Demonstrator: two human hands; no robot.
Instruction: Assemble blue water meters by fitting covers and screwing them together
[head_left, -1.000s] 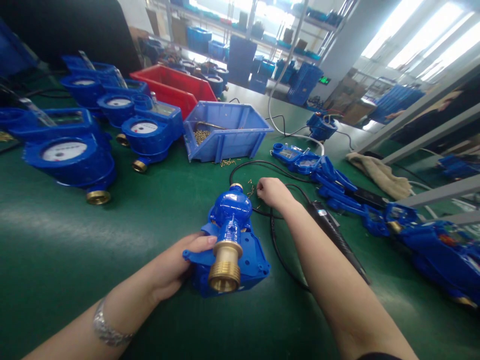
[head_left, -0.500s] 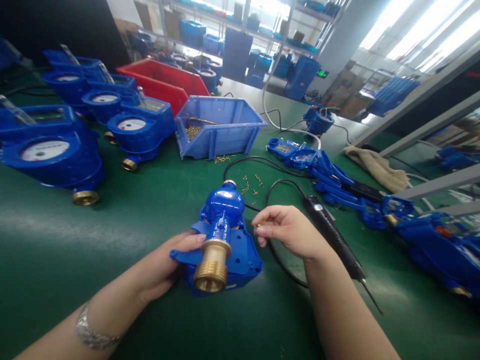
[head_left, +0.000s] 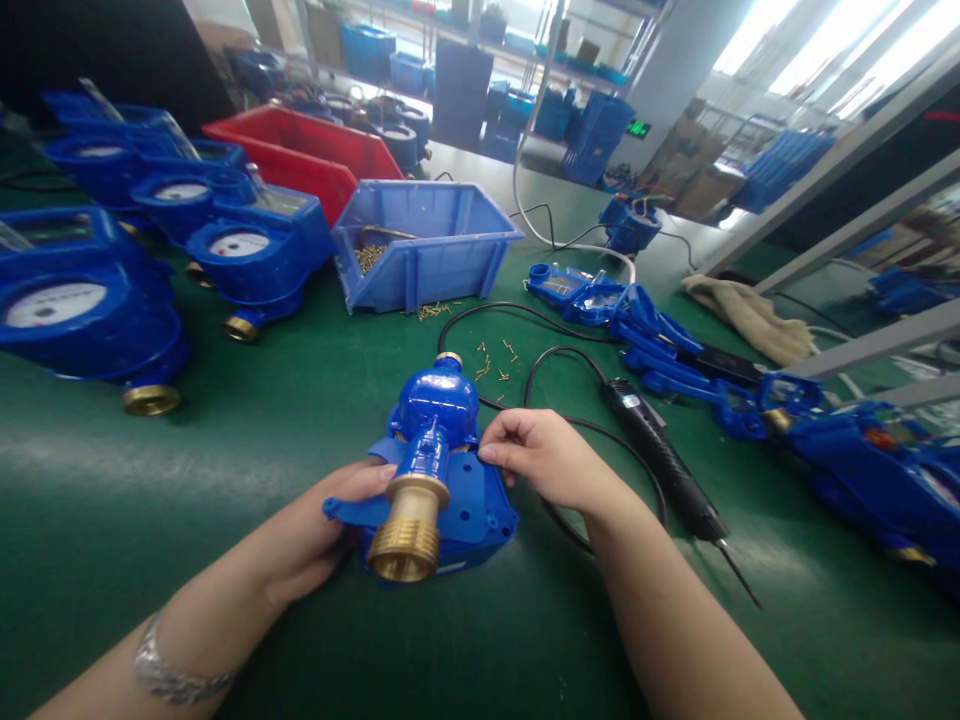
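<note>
A blue water meter (head_left: 435, 440) with a brass threaded end lies upside down on the green table, near its front. My left hand (head_left: 322, 530) grips its left side, thumb on the blue base. My right hand (head_left: 540, 460) is pinched at the meter's right edge, fingertips touching the housing; a small brass screw seems to be between them, too small to be sure. Loose brass screws (head_left: 491, 360) lie just behind the meter. A black electric screwdriver (head_left: 660, 460) lies on the table to the right of my right hand, its cable looping behind.
A blue bin (head_left: 427, 245) with screws and a red bin (head_left: 300, 155) stand behind. Several assembled blue meters (head_left: 240, 255) fill the left side. Blue housing parts (head_left: 675, 350) and more meters (head_left: 877, 470) line the right. A beige cloth (head_left: 750, 320) lies at the far right.
My right hand came back from the loose screws, pinched, and now touches the meter's right edge. The left hand kept hold of the meter. The view shifted slightly.
</note>
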